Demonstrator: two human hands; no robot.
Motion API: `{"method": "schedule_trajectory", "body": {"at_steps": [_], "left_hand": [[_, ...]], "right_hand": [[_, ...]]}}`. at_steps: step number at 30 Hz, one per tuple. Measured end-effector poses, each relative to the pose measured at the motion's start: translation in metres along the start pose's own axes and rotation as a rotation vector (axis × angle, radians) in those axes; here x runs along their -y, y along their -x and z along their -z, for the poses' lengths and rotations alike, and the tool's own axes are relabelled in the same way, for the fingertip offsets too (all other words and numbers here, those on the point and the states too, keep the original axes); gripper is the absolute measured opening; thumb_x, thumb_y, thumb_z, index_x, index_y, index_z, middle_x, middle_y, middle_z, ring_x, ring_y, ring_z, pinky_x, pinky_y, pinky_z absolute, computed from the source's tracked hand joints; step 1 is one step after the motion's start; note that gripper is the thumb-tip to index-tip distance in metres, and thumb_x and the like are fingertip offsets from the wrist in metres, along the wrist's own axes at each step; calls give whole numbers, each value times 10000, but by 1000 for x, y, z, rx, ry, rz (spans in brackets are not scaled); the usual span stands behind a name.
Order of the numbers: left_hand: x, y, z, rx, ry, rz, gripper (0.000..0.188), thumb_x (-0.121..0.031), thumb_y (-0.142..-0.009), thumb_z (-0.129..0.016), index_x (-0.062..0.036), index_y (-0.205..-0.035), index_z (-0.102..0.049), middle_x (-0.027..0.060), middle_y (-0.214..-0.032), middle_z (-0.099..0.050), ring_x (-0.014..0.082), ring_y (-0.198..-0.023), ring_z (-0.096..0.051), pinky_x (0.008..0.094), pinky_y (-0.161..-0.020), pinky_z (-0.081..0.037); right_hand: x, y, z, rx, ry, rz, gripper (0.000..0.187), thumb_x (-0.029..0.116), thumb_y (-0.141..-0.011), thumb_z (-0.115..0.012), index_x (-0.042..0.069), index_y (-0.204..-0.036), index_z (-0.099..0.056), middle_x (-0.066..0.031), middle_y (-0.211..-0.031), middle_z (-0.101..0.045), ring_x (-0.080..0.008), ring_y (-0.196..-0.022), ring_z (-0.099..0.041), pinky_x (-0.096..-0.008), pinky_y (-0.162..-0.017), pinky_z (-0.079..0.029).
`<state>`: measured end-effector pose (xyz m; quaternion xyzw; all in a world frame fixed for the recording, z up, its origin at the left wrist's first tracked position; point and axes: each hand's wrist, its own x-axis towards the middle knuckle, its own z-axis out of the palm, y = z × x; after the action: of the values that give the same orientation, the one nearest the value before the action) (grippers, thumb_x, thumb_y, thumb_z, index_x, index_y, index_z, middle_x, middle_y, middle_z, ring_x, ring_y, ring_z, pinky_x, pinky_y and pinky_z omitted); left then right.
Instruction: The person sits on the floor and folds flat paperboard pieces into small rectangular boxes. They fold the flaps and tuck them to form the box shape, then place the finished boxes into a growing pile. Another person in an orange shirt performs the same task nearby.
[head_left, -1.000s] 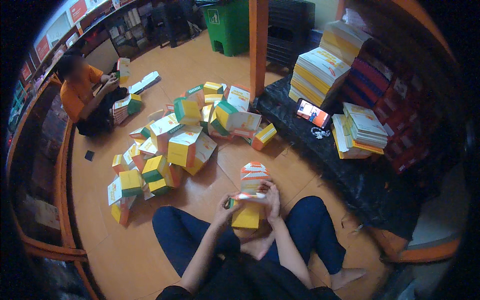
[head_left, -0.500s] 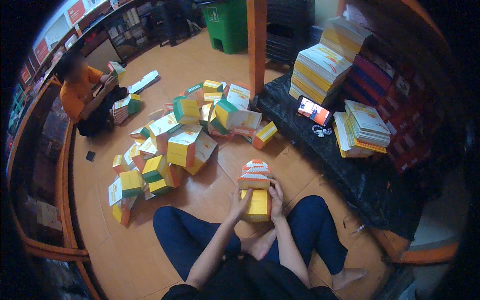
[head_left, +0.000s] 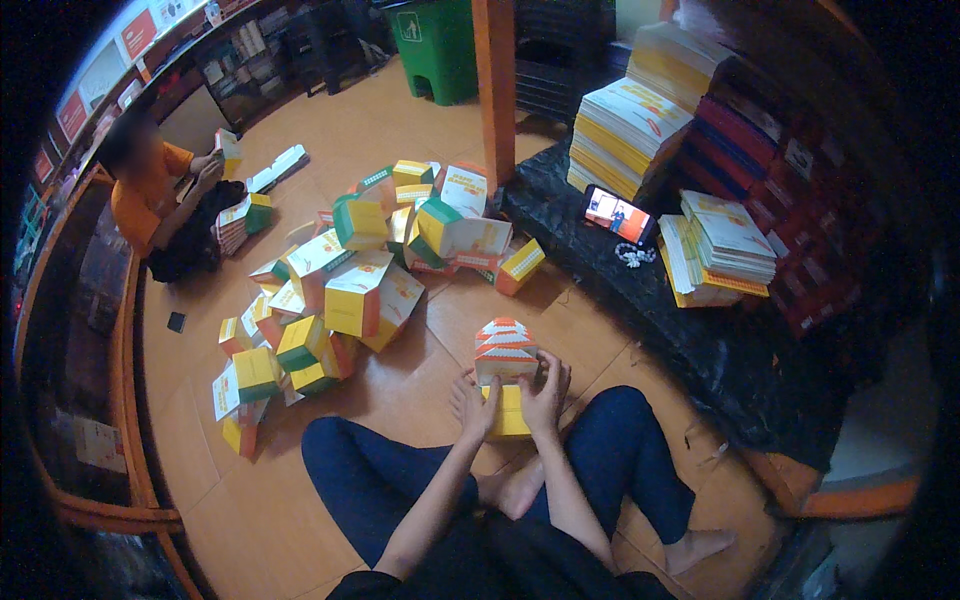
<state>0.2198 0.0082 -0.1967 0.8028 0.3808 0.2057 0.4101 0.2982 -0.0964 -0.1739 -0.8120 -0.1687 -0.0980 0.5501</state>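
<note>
Between my crossed legs I have a folded cardboard box (head_left: 507, 408), with a yellow lower panel and raised white flaps edged in orange scallops. My left hand (head_left: 473, 404) is on its left side, thumb against the yellow panel and fingers fanned outward. On the right side my right hand (head_left: 545, 396) grips the box, its fingers curled along the edge. The undersides of both palms are hidden. To the left lies a loose heap of folded boxes (head_left: 352, 292) in yellow, green, white and orange.
At the far left a person in an orange shirt (head_left: 150, 205) sits handling a similar box. A lit phone (head_left: 617, 212) leans on the dark-covered platform (head_left: 560, 190) at right, by stacks of flat cardboard (head_left: 632, 125). An orange post (head_left: 494, 90) and green bin (head_left: 434, 50) stand behind.
My hands have shifted on the box: the left fingers have spread outward, and the right hand has moved a little lower. The flaps stand taller. The whole view has tilted slightly.
</note>
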Motion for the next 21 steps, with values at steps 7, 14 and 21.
{"method": "schedule_trajectory", "body": {"at_steps": [7, 14, 21], "left_hand": [[-5, -6, 10, -78, 182, -404, 566, -281, -877, -722, -30, -1314, -465, 203, -1225, -511, 371, -1149, -472, 509, -1021, -342], [4, -3, 10, -19, 69, -317, 569, -285, -884, -705, -14, -1324, -466, 203, -1229, -543, 382, -1144, -481, 509, -1008, -339], [6, -5, 7, 7, 89, -301, 565, -294, -903, -665, 5, -1336, -459, 214, -1220, -554, 406, -1145, -480, 511, -1006, -348]], "right_hand": [[12, -4, 10, 56, -48, -39, 445, 54, -794, -713, 71, -1200, -531, -152, -1107, -588, -347, -1077, -545, -448, -947, -436], [4, 0, 5, 194, -342, -139, 526, 76, -752, -766, 54, -1215, -516, -90, -1142, -618, -231, -1052, -620, -377, -945, -482], [14, 2, 1, 224, -394, -146, 608, 154, -786, -785, 34, -1316, -513, -120, -1211, -607, -255, -1145, -584, -392, -1000, -450]]}}
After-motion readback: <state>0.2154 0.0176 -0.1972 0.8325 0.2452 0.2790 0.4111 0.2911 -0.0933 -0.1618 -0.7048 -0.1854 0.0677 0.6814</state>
